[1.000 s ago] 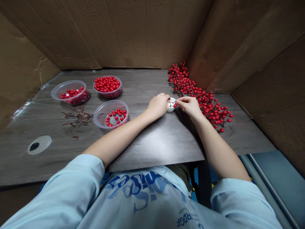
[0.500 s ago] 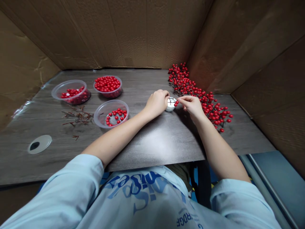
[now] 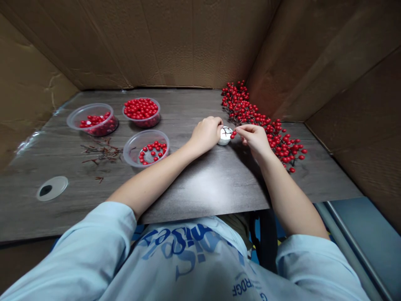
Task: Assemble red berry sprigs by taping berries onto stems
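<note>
Right hand (image 3: 255,140) a touch farther right, pinched shut on a berry sprig (image 3: 233,133)

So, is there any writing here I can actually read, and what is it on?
"RDGF": small dark blue letters low on the light blue shirt, seen upside down.
Large blue lettering across the shirt's front: upside down, creased, too warped to read.
No other writing can be made out.

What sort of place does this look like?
Probably a makeshift craft workbench: a dark wood-grain table walled in by brown cardboard sheets, clear plastic tubs of red berries, and a red berry spray.
</note>
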### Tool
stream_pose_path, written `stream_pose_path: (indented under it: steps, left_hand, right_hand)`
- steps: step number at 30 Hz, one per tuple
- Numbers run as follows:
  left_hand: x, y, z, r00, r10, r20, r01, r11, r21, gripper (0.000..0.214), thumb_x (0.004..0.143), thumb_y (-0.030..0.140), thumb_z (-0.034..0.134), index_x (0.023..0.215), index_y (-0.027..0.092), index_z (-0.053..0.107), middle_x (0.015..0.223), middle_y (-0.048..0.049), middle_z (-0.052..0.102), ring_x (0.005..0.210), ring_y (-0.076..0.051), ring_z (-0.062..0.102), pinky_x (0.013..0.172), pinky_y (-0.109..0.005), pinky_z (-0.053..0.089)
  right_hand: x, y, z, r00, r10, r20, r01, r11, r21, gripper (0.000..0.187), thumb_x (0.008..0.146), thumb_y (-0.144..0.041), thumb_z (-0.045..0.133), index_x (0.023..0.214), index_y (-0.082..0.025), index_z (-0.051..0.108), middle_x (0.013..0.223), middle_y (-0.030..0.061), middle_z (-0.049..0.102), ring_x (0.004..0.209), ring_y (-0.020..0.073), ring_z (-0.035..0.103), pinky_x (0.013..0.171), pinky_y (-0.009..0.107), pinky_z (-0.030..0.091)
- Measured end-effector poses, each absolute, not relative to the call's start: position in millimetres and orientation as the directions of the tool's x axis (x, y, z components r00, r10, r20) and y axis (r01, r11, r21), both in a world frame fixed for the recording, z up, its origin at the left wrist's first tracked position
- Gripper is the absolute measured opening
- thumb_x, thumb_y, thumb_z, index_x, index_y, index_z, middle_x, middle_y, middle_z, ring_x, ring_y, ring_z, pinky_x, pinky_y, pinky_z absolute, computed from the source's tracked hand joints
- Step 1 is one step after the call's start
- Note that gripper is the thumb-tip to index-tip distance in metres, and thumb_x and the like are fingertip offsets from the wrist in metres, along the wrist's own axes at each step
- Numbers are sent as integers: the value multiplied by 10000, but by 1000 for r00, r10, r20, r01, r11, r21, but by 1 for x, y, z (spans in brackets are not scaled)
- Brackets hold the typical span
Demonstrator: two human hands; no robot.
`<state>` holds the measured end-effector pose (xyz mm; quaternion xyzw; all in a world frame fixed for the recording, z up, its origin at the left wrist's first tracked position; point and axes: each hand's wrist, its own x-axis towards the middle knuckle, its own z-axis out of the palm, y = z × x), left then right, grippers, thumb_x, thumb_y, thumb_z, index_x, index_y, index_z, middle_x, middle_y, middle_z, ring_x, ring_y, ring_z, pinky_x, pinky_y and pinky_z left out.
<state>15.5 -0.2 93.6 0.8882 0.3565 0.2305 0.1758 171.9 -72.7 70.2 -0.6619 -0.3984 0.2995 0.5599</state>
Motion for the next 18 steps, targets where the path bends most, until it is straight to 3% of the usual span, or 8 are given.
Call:
stream_pose_path:
  steps: [7,18]
  left_hand:
    - [15,2,95,657,716,235,567,-676,471,275,852,203,385,938,153,642,969,-101,669,898,-208,599,814,-323,439]
    - [15,4,98,655,702,282,527,-691,496,277,852,192,390,946,144,646,966,-89,670,897,-189,592,827,-303,433]
  right_hand:
    - [167,-80,76,447,893,-51,156,-134,-979,162,600,-267,682,655,-121,639,477,-31,458,422,44,336,392,192,202]
    - [166,-80,75,448,891,-65,71,-108,-992,193,570,-284,692,653,-120,633,469,-33,438,434,52,338,402,196,200]
